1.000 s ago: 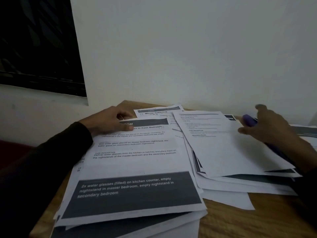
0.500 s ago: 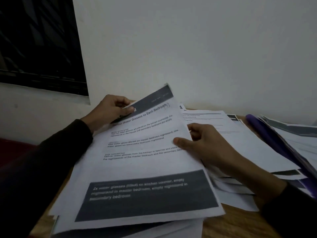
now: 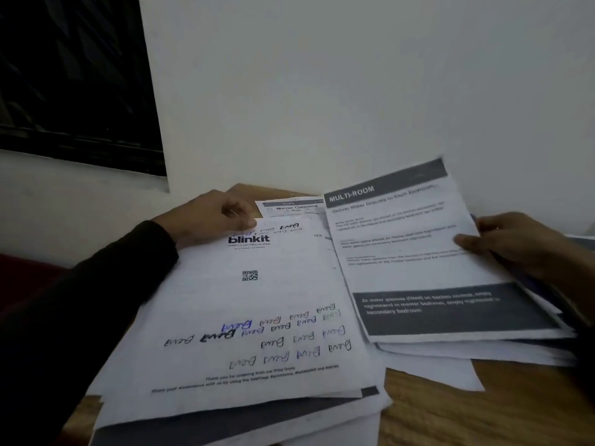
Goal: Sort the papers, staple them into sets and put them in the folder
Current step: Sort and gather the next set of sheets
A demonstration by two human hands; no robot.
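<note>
Because the papers are being sorted by kind, two stacks lie side by side on the wooden table (image 3: pixel 483 410) — the left stack (image 3: pixel 257 317) spread wide toward the near edge, the right stack (image 3: pixel 476 352) fanned loosely beside it. The left hand (image 3: pixel 212 217) rests on the left stack's far corner, fingers curled down onto the topmost blinkit sheet (image 3: pixel 267 304), likely to pin it; that page is white, with a logo, a small QR code and scribbled signatures. The right hand (image 3: pixel 512 239) pinches the MULTI-ROOM sheet (image 3: pixel 409 252) at its right edge, thumb on top — lifted slightly over the right stack, apparently to lay it there.
</note>
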